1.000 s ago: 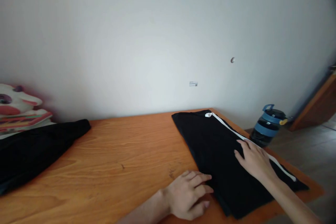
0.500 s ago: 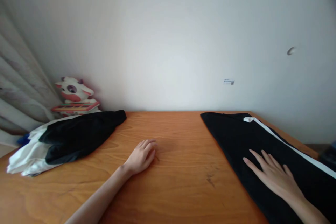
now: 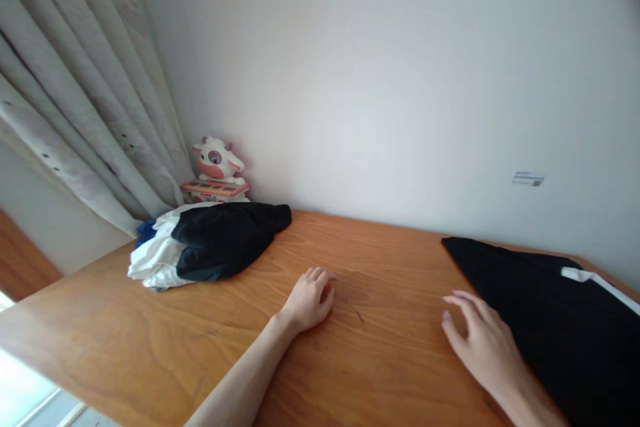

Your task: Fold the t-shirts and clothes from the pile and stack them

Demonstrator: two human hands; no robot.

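Note:
My left hand point(image 3: 309, 299) rests on the wooden table point(image 3: 380, 360) near the middle, its fingers loosely curled and its thumb apart, holding nothing. Over the left edge of a black cloth point(image 3: 565, 327) with a white stripe is my right hand point(image 3: 483, 340). Its fingers are bent and spread from the thumb, with nothing between them. The black cloth lies flat on the right side of the table. On the left lies a loose pile with a black garment point(image 3: 225, 240) and white cloth point(image 3: 159, 255), out of reach of both hands.
Behind the pile stands a toy cow point(image 3: 215, 163) with a coloured keyboard point(image 3: 215, 189). Some blue cloth point(image 3: 145, 232) shows beside it. A patterned curtain point(image 3: 85, 80) hangs at the left, and a wall point(image 3: 375, 80) with a small label point(image 3: 529, 179) runs behind the table.
The view has turned left, showing more curtain and the table's left edge. My right hand has moved left off the middle of the black cloth to its edge, its fingers more bent.

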